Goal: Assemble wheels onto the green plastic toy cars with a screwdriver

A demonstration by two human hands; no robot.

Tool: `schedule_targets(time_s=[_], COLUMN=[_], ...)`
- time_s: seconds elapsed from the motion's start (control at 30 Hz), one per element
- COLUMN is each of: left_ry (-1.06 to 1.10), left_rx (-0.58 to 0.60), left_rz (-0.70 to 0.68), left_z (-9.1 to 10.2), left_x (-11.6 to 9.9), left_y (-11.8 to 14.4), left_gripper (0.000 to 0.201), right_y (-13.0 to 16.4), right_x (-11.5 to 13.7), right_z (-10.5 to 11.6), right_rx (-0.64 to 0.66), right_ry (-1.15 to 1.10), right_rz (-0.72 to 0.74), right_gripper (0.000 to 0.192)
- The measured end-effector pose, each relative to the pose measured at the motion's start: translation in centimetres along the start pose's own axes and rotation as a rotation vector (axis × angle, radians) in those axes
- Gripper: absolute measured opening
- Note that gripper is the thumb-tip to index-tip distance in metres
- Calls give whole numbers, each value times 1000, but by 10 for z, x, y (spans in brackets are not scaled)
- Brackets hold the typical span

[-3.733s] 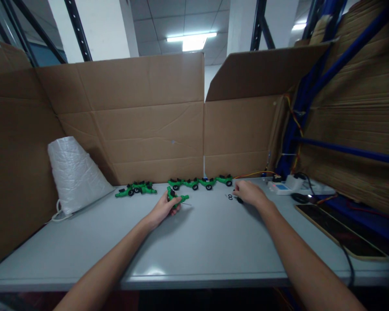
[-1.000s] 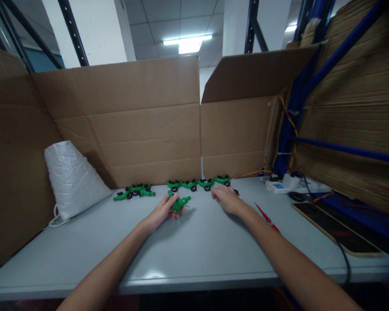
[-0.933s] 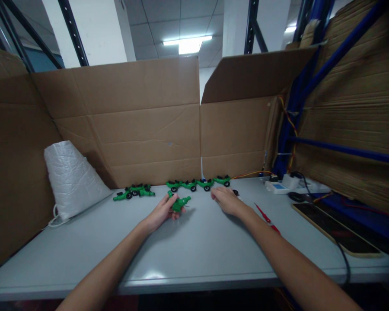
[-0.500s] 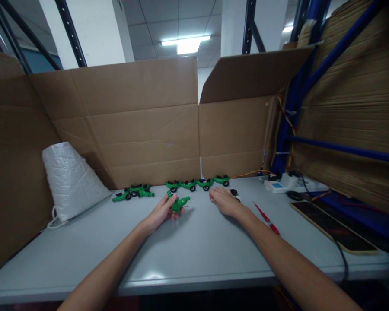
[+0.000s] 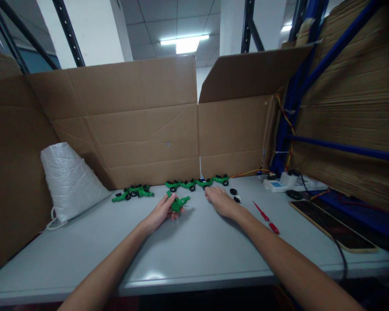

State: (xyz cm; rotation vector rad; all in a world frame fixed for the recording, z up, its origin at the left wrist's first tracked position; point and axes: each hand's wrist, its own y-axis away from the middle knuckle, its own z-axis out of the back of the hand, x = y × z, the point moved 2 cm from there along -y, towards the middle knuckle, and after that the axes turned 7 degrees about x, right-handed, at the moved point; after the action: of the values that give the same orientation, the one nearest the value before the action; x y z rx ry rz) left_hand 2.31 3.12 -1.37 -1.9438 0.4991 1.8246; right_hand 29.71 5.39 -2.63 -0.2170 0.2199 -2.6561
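My left hand (image 5: 163,212) is closed around a green toy vehicle body (image 5: 179,204), held just above the white table with no wheel visible on it. My right hand (image 5: 219,201) hovers to its right, fingers curled together and pointing left; whatever they may pinch is hidden. Just right of that hand lie a small black wheel (image 5: 233,191) and a black-and-white round piece (image 5: 237,199). Behind both hands, a row of green toy vehicles with black wheels (image 5: 188,185) stands along the cardboard. More green toy vehicles (image 5: 133,191) sit in a cluster to the left.
A red screwdriver (image 5: 266,217) lies on the table (image 5: 194,255) to the right. Beyond it are a phone (image 5: 333,224) with a black cable and a white power strip (image 5: 298,183). A white wrapped bundle (image 5: 71,183) leans at left. Cardboard walls (image 5: 142,129) enclose the back and sides.
My right hand has moved slightly left, toward the green vehicle body, uncovering the black and white round pieces. My left hand and what it holds stay almost still.
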Motion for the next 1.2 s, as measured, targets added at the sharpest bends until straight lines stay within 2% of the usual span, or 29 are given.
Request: schedule_targets(time_s=[0.13,0.27,0.47,0.67,0.93,1.2], left_ry=[21,36,68,98,73,41], left_rx=[1,30,51,84,121,108], left_rz=[19,33,51,50,38,14], left_z=[0,-1,0,1,-4,-7], left_x=[-1,-2,1,5,4,4], left_y=[1,2,1,-1,1,3], left_gripper=[52,55,56,57,54,51], right_y=[-2,-2,3,10,10,15], right_x=[7,25,56,75,83,87], right_z=[2,10,22,27,25,33], right_rx=[-122,-224,-364,-369,-363,-403], right_ry=[-109,-263,-508,-620,-772,-724], right_rz=[119,246,313,376,374,391], right_gripper=[19,15,13,11,7,8])
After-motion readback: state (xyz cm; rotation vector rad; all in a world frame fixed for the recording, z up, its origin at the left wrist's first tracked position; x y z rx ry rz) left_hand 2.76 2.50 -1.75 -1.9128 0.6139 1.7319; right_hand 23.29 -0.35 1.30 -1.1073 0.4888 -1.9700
